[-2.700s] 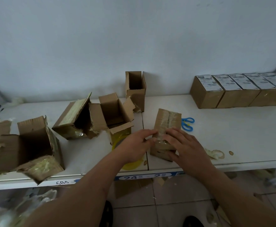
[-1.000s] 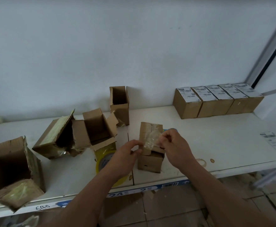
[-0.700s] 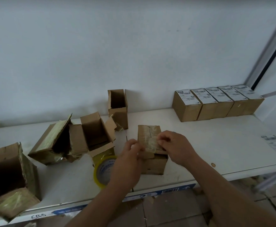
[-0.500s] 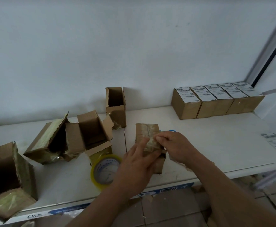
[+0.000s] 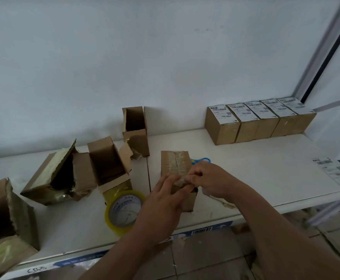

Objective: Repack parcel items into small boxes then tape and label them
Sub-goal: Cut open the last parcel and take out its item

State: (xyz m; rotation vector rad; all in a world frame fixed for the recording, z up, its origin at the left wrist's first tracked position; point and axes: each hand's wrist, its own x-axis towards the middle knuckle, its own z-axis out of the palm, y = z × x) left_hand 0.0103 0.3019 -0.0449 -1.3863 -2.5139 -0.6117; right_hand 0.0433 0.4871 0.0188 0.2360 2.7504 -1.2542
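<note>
A small brown cardboard box [image 5: 175,163] stands on the white table [image 5: 256,174] near its front edge, its top wrapped in clear tape. My left hand [image 5: 165,201] presses flat against the box's near side. My right hand [image 5: 207,179] pinches the tape at the box's front top edge. A yellow-rimmed roll of clear tape [image 5: 124,211] lies just left of my left hand. Blue-handled scissors [image 5: 202,160] peek out behind the box.
Several opened, torn cartons lie to the left [image 5: 58,178] [image 5: 108,162] [image 5: 3,225], and one [image 5: 135,130] stands upright by the wall. A row of labelled boxes [image 5: 256,122] lines the back right. A sheet of labels [image 5: 330,170] lies at the right edge.
My left hand slid from the box's left edge onto its near side. My right hand came down from the box top to its front edge, still pinching the tape.
</note>
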